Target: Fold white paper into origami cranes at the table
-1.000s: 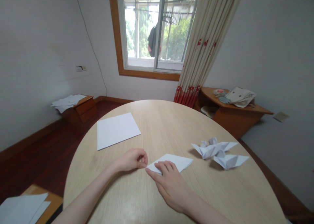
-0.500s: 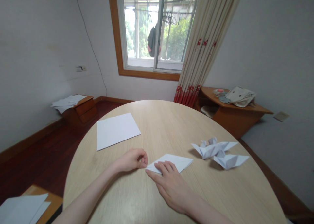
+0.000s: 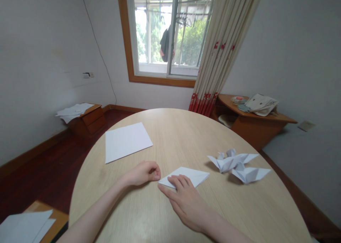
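Observation:
My left hand (image 3: 142, 173) rests on the round table in a loose curl, with nothing in its fingers. Just beside it, my right hand (image 3: 186, 200) lies over the near edge of a folded white paper (image 3: 191, 175), fingers on top and thumb along the paper's left corner. Farther right, two folded white paper models (image 3: 229, 163) (image 3: 249, 174) sit close together, apart from both hands. A flat white sheet (image 3: 125, 141) lies on the light wood table (image 3: 176, 140), ahead of my left hand.
A stack of white paper (image 3: 23, 227) lies on a wooden surface at the lower left. Loose papers cover a low wooden cabinet (image 3: 90, 120) by the wall. A wooden shelf (image 3: 253, 129) holds a cloth bag and a dish beside the curtain (image 3: 221, 47).
The view has tilted slightly. Both hands and the papers stay in the same places on the table.

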The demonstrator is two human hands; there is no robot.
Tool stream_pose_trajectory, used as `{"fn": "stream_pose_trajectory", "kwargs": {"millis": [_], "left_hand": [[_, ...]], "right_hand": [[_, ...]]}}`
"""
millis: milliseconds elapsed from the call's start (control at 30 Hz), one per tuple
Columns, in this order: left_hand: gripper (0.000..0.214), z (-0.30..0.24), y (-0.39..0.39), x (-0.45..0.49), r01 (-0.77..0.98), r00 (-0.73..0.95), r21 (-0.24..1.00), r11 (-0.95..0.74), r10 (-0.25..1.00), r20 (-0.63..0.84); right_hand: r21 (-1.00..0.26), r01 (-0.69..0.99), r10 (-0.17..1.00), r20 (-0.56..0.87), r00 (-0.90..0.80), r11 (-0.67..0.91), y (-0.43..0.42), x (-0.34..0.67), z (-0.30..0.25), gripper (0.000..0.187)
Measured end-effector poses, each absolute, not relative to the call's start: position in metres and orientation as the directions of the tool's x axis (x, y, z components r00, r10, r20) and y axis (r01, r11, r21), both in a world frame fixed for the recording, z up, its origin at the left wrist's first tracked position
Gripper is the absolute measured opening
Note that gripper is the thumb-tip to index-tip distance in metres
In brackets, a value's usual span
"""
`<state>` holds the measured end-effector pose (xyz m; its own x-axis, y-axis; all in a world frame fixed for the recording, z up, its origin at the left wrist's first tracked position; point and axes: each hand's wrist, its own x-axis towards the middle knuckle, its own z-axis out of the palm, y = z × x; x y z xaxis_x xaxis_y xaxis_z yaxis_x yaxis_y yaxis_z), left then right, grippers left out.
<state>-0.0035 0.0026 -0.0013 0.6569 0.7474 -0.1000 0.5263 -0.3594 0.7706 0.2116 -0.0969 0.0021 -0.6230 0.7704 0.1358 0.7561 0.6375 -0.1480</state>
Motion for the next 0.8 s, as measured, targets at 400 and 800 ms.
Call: {"fn": "stream_pose_trajectory", "kwargs": {"millis": [400, 800], "left_hand": [[0.011, -0.0077, 0.0042, -0.0016, 0.526, 0.640, 0.779, -0.341, 0.762, -0.098], [0.015, -0.0060, 0.0057, -0.0031, 0.507, 0.648, 0.797, -0.329, 0.755, -0.101]], "right_hand": [[-0.153, 0.752, 0.768, 0.139, -0.625, 0.641, -0.0960, 0.2114, 0.0018, 0.047], [-0.150, 0.756, 0.771, 0.137, -0.622, 0.637, -0.0962, 0.2113, 0.0027, 0.046]]}}
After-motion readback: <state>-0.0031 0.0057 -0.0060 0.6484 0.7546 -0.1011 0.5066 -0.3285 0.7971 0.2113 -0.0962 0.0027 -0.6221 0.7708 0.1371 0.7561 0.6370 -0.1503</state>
